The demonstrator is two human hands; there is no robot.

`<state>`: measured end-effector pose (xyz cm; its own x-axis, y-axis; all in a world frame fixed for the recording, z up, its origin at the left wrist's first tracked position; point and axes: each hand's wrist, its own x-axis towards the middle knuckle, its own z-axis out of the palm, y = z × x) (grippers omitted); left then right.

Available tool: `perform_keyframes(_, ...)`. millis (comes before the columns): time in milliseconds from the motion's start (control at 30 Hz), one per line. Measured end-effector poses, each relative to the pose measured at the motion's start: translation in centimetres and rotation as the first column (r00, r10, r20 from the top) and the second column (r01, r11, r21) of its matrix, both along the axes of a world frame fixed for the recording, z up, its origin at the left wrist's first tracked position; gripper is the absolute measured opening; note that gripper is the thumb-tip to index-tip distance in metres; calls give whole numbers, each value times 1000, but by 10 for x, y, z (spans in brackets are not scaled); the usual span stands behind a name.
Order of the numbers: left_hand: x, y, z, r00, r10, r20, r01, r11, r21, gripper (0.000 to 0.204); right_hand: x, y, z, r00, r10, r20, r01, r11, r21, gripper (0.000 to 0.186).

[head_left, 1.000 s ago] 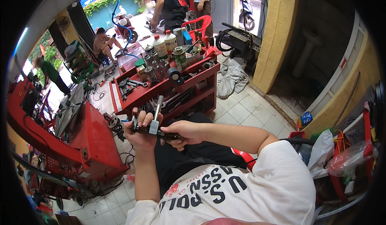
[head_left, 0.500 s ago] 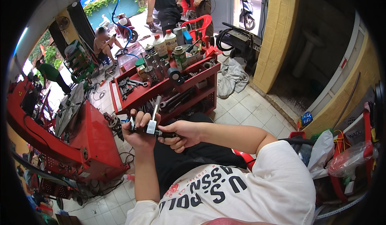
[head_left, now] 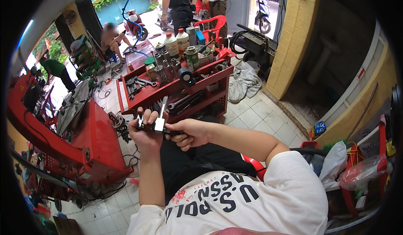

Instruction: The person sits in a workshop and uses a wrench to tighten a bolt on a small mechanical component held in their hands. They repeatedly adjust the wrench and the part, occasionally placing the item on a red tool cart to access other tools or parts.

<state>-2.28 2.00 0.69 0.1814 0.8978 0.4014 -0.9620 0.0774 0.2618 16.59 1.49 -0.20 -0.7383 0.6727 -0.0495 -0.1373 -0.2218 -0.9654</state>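
A metal part with a bright square block (head_left: 159, 125) and a silver rod rising from it is held between my two hands, above my lap. The fingers of my left hand (head_left: 146, 131) are curled round its dark left end. My right hand (head_left: 189, 133) is closed round a dark, handle-like piece on the right side of the block; its far end is hidden in the fist. The rod tilts away from me, toward a red tool cart (head_left: 168, 95).
The cart carries wrenches (head_left: 137, 85), sockets, white bottles (head_left: 171, 45), a green can (head_left: 192, 58) and a black tape roll (head_left: 185, 74). A large red machine (head_left: 100, 140) stands at left. Cloths (head_left: 244, 82) lie right of the cart. Several people are farther off.
The view has shifted slightly, so the cart sits a little farther right. Both hands keep their grip, and the metal block has turned a little.
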Motion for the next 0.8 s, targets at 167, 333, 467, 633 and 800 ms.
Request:
perform_keyframes(167,-2,4,-4,1000,21,13,-21,1000,-9,22,-2,-9,13,914,-371,164,159,699,697,35)
perform_keyframes(333,-8,5,-9,997,75,19,-75,997,-28,22,-4,-6,-5,813,-581,-34,80,53,995,33)
perform_keyframes(467,-5,3,-7,999,51,6,-51,999,-5,23,-3,-2,-9,919,-378,114,147,597,789,34)
perform_keyframes(633,-5,-1,-4,999,31,8,-32,999,14,24,-3,-10,7,943,-259,208,100,819,565,38)
perform_keyframes(800,-2,-5,-1,999,36,13,-36,999,12,26,1,-21,5,806,-589,-57,88,24,996,32)
